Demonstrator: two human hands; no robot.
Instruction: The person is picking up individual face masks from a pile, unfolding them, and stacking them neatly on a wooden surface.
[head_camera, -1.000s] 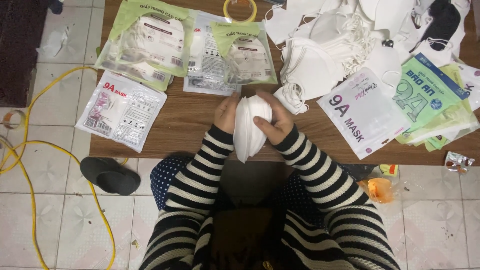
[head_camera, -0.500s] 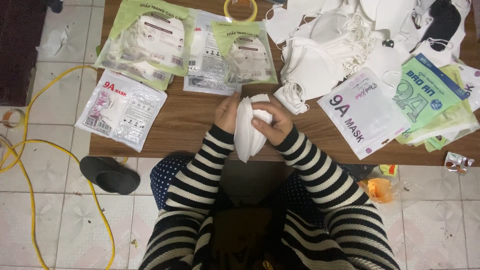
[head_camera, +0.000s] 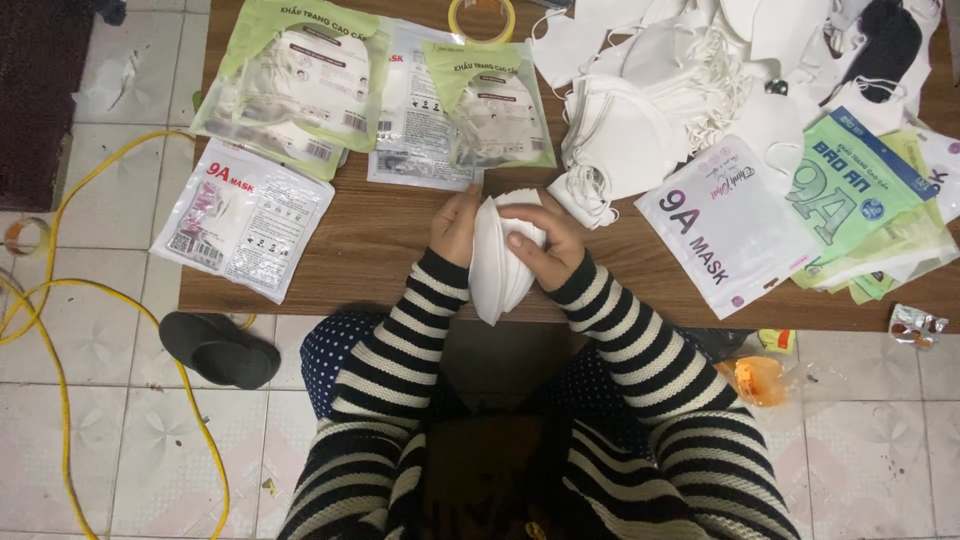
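A stack of folded white masks is held upright over the near edge of the wooden tabletop, between both hands. The left hand is closed against the stack's left side; the right hand is wrapped over its top and right side, with the fingers pressed onto the front mask. The number of masks in the stack cannot be determined from this view. A loose pile of white masks lies on the tabletop just beyond the right hand. A white mask pouch is located to the right of it, beside green pouches. Filled green-topped pouches lie at the far left, and a roll of tape at the far edge. A dark slipper rests on the tiled floor.
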